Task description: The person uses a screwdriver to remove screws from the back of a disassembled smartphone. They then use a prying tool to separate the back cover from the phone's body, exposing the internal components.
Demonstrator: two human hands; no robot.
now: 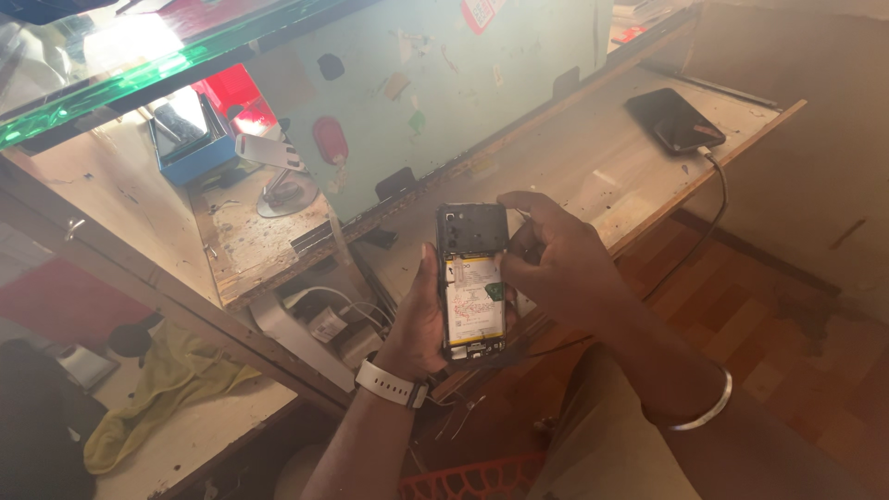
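Nearest the person, the left hand [417,324], a white watch [389,384] on its wrist, has its grip clamped around an opened smartphone [472,282] with its back cover off, holding it upright in the air just off the front edge of the wooden surface [593,157]. The phone's pale battery [474,301] and dark upper board are exposed. The right hand [556,268], with a metal bangle [704,412] on its wrist, rests against the phone's right side, its fingers pinched together near the top corner; whether they hold anything I cannot tell. Below the hands lies a red basket [472,481]. Left of it, a yellow cloth [157,393] droops over a lower shelf. Farther back, a black phone [676,120] lies near the surface's right corner with a cable [718,194] plugged in. At the far left stands a blue box [190,139].
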